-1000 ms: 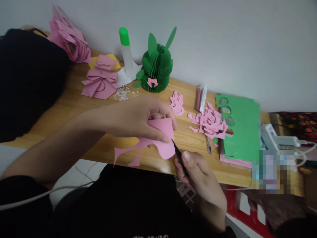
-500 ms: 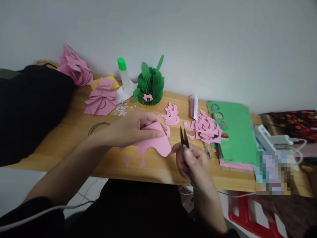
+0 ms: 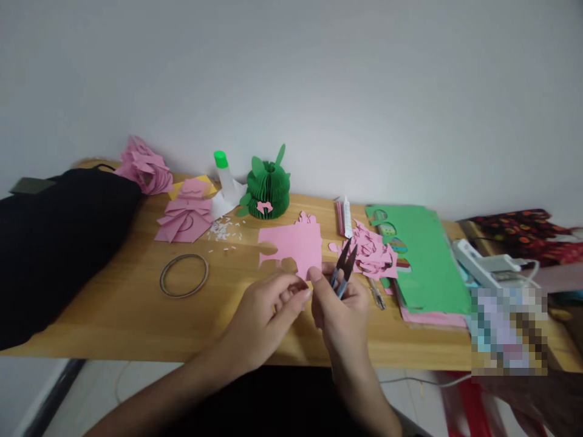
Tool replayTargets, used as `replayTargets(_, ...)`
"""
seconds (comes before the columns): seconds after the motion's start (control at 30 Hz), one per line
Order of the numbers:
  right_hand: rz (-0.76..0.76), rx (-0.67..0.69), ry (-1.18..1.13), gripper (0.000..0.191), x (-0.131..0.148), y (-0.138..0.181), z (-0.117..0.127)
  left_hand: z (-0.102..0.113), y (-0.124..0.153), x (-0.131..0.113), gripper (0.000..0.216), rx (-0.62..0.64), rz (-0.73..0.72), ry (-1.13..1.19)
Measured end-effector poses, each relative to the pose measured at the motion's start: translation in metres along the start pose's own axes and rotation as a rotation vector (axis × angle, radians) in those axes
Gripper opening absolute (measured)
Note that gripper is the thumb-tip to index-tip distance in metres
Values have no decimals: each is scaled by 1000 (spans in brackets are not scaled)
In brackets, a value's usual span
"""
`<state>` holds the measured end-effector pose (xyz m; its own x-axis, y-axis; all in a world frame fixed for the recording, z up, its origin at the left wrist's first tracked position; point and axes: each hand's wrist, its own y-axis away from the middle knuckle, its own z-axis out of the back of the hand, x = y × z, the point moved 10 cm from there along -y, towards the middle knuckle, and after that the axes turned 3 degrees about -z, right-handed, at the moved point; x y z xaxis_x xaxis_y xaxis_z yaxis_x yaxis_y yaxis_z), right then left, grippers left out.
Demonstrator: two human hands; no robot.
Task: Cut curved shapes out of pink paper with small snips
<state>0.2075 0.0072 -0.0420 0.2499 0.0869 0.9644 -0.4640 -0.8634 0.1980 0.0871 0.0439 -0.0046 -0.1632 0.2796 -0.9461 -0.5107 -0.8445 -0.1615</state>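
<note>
My right hand (image 3: 341, 309) is closed round small pointed snips (image 3: 344, 270), whose dark blades stand apart and point up. Its thumb also presses on the lower right corner of a sheet of pink paper (image 3: 291, 243), which has curved notches cut from its left and lower edges. Beside it, my left hand (image 3: 273, 312) has thumb and forefinger pinched just under the sheet's lower edge; whatever lies between them is hidden. Right of the snips is a heap of pink paper scraps (image 3: 371, 249). Pink cut-outs (image 3: 307, 217) show partly behind the sheet.
A green honeycomb-paper figure (image 3: 268, 191) and a green-capped glue bottle (image 3: 223, 173) stand at the back. White paper bits (image 3: 221, 229) and a ring (image 3: 161, 280) lie left. Green sheets (image 3: 428, 261) and a power strip (image 3: 483, 264) are right; a black bag (image 3: 68, 243) covers the left end.
My left hand has moved down and off the pink paper's top, uncovering the ring. The sheet now lies turned and flatter, with my right thumb on its corner. The view has tilted up.
</note>
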Motion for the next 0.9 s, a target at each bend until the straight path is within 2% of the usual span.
replayTargets(0.07,31,18,9,31,6,2,-7,-4,-1,17,18,-99,109,240)
replayTargets(0.13,61,32,40,31,11,4,-12,0,-4,26,19,-215,145,402)
replayTargets(0.23,72,43,85,31,11,6,-13,13,-7,30,15,-341,154,491)
replayTargets(0.3,64,69,74,36,5,7,-11,20,-8,31,13,-382,162,533)
replayTargets(0.4,15,215,48,49,-5,14,-16,26,-9,32,15,-380,173,589)
replayTargets(0.53,-181,423,92,59,-22,33,-26,29,-11,34,17,-376,174,638)
replayTargets(0.67,-297,441,112,60,-26,43,-24,25,-10,34,16,-357,191,668)
replayTargets(0.9,-308,442,81,60,-26,43,-24,21,-8,31,17,-298,206,661)
